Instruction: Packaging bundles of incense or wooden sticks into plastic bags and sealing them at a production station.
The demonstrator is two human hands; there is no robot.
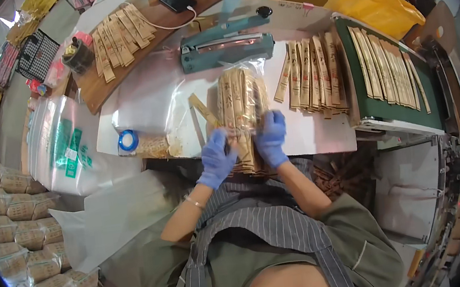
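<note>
A bundle of paper-wrapped chopsticks [239, 99] lies partly inside a clear plastic bag [258, 66], its near ends sticking out toward my body. Closed around the near left side of the bundle is my left hand [217, 159], in a blue glove. My right hand [271, 139], gloved the same way, grips the right side at the bag's edge. One loose wrapped packet [205, 110] slants beside the bundle on the left. Just beyond the bag's far end stands a teal bag sealer [227, 49].
Wrapped chopsticks lie in a row [313, 76] on the right and on a green belt [366, 63]. More rest on a brown board [143, 45] with a phone [177, 1]. Clear bags [48, 137], blue tape [127, 140] and stacked filled packs [16, 227] are at left.
</note>
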